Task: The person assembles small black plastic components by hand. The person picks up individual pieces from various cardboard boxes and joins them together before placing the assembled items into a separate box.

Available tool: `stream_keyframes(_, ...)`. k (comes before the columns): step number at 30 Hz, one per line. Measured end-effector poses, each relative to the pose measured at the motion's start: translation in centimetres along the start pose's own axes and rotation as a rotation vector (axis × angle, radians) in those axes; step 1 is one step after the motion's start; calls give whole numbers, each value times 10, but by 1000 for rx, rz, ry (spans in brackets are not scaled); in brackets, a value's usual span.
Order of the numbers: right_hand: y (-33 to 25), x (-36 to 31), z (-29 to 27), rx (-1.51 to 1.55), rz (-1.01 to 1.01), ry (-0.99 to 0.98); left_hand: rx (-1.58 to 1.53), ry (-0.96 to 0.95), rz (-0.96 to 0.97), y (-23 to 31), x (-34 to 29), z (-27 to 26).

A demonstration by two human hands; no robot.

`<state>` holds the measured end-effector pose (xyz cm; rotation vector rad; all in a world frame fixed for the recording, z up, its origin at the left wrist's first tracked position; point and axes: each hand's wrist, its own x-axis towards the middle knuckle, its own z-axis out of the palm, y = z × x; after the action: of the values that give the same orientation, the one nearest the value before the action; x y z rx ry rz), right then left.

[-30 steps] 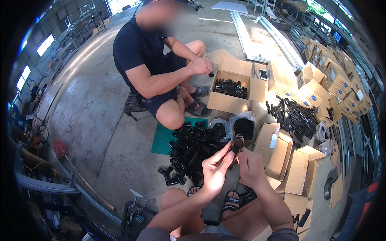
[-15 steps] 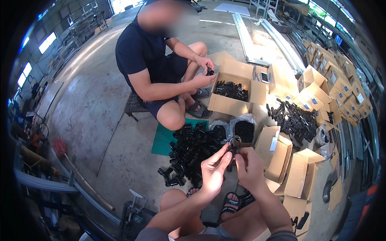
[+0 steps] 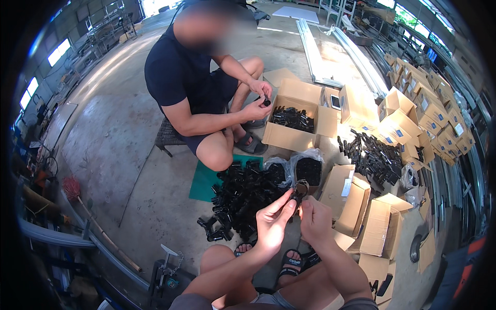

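Pinching a small black fitting (image 3: 298,190) between the fingertips of your left hand (image 3: 272,223) and right hand (image 3: 315,222) above your knees, you hold it over the black parts pile (image 3: 243,194) on the floor, short of the seated co-worker's open carton (image 3: 294,121).

This is a workshop or small factory floor, shown by the bare concrete floor (image 3: 103,150), long metal rails (image 3: 315,49) laid on the ground, stacks of cardboard boxes (image 3: 413,111), heaps of black plastic parts (image 3: 243,194) and racks of equipment (image 3: 103,23) by the windows.
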<state>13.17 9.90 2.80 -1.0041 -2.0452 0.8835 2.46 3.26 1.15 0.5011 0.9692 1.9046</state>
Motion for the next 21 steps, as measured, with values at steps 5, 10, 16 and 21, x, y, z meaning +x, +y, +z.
stream_keyframes(5, -16, 2, 4, 67, -39, 111, 17, 37, -7, -1, 1, -3)
stream_keyframes(10, -4, 1, 0, -31, -97, 75, 29, 21, -13, 2, -1, 0)
stream_keyframes(16, -2, 2, 4, -14, -74, 55, 20, 12, -14, 2, 0, -2)
stream_keyframes(21, -5, -1, -2, 39, -54, 106, -24, 50, -37, 2, 1, -1)
